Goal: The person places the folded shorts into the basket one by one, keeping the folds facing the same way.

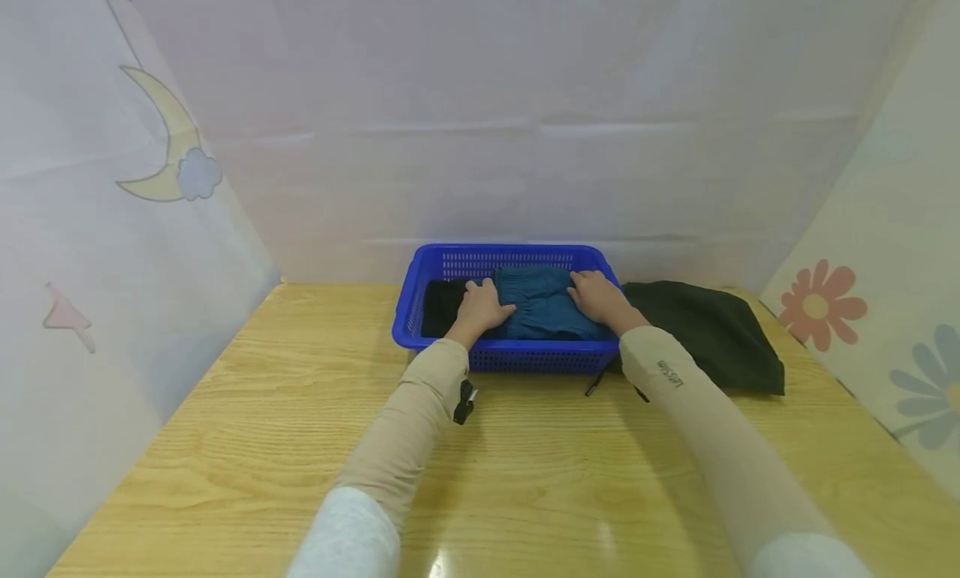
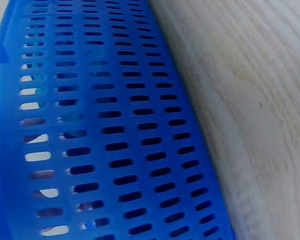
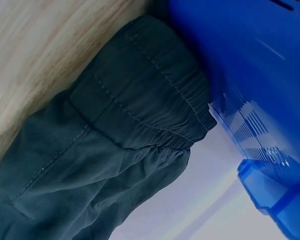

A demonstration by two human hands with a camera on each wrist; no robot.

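A blue plastic basket (image 1: 510, 357) with slotted walls holds a folded teal garment (image 1: 536, 299) with a gathered elastic band. A black cloth (image 1: 442, 307) lies at its left end. My left hand (image 1: 483, 309) rests over the line where black and teal cloth meet, thumb out to the right. My right hand (image 1: 597, 297) rests on the right end of the teal garment, fingers pointing left. Neither hand shows in the wrist views; the left one shows the basket's slotted wall (image 2: 110, 115).
Right of the basket lies a dark green garment (image 1: 697, 336); its gathered elastic waistband (image 3: 160, 85) shows close against the basket in the right wrist view. A dark cord end (image 1: 595, 384) lies at the basket's front. The wooden table (image 1: 300, 428) meets cloth-covered walls behind and beside.
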